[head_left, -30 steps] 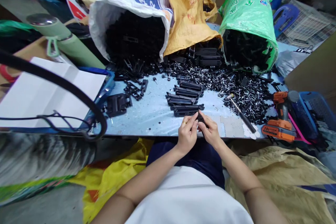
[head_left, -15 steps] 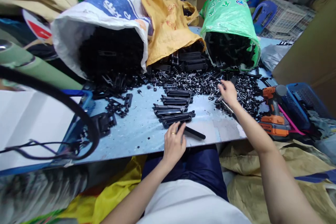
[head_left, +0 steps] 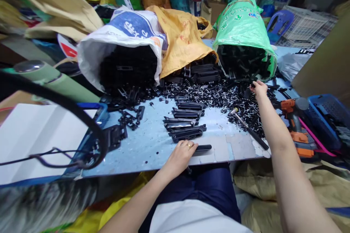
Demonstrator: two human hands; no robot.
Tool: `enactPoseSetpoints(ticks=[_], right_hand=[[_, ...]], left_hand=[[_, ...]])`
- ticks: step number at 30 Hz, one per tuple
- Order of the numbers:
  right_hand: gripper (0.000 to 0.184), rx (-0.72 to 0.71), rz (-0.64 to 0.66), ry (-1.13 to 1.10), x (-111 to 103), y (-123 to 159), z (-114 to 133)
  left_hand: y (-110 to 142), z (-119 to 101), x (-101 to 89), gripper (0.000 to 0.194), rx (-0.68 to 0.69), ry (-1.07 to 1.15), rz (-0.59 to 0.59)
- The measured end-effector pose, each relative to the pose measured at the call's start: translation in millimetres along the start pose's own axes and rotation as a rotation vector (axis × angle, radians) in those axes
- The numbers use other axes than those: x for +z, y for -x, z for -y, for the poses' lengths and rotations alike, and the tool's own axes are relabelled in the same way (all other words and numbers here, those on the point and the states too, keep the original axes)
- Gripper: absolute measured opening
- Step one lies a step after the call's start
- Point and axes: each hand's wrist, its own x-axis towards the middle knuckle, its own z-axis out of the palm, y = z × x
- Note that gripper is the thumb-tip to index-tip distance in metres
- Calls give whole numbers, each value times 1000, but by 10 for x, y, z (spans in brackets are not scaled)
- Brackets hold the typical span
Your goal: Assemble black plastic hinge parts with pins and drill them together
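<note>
My left hand (head_left: 181, 156) is closed around one end of a narrow black plastic bar (head_left: 203, 148) at the table's front edge; the fingers hide part of it. Just beyond it lies a row of black folding-arm pieces (head_left: 187, 133), several of them stacked in a column. My right hand (head_left: 259, 89) reaches to the mouth of the green bag (head_left: 240, 25), its fingers pinched on a small dark plastic part (head_left: 253, 84) whose shape I cannot make out. Below that hand, a hammer (head_left: 250, 130) with a black handle lies beside a heap of small black pieces with metal pins (head_left: 216, 94).
A white bag (head_left: 89, 58) and an orange bag (head_left: 180, 40) spill black parts at the back. On the right are an orange cordless drill (head_left: 295, 120) and a blue basket (head_left: 314, 116). A black hose (head_left: 93, 127) arcs over the left side, near a white sheet (head_left: 41, 134).
My right hand has moved away from the hammer, back and right to the green bag. My left hand has closed over the black bar, which now lies more level. The view has shifted.
</note>
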Motion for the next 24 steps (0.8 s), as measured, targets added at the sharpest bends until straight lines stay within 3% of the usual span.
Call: enactPoseSetpoints(ticks=[3, 6, 9, 11, 14, 17, 20, 24], right_hand=[[12, 134, 92, -117, -141, 486, -86], [29, 218, 284, -193, -294, 1168, -326], [53, 285, 832, -333, -343, 1848, -626], [62, 343, 1138, -262, -306, 2198, -769], [72, 433, 1398, -140, -210, 2483, -820], [66, 362, 1381, 106, -186, 2501, -715], [53, 10, 1260, 483, -280, 2379, -584], [33, -450, 1155, 929, -408, 2288, -562]], left_hand=[[17, 13, 37, 31, -91, 198, -47], [-109, -23, 43, 37, -275, 622, -207], [-303, -117, -5, 51, -508, 1166, -362], [-382, -210, -59, 54, -592, 1379, -421], [-355, -357, -138, 48, -467, 1358, -361], [-241, -390, -179, 44, -276, 1167, -236], [-191, -246, -165, 41, -244, 870, -196], [-265, -58, -100, 30, -129, 357, 96]])
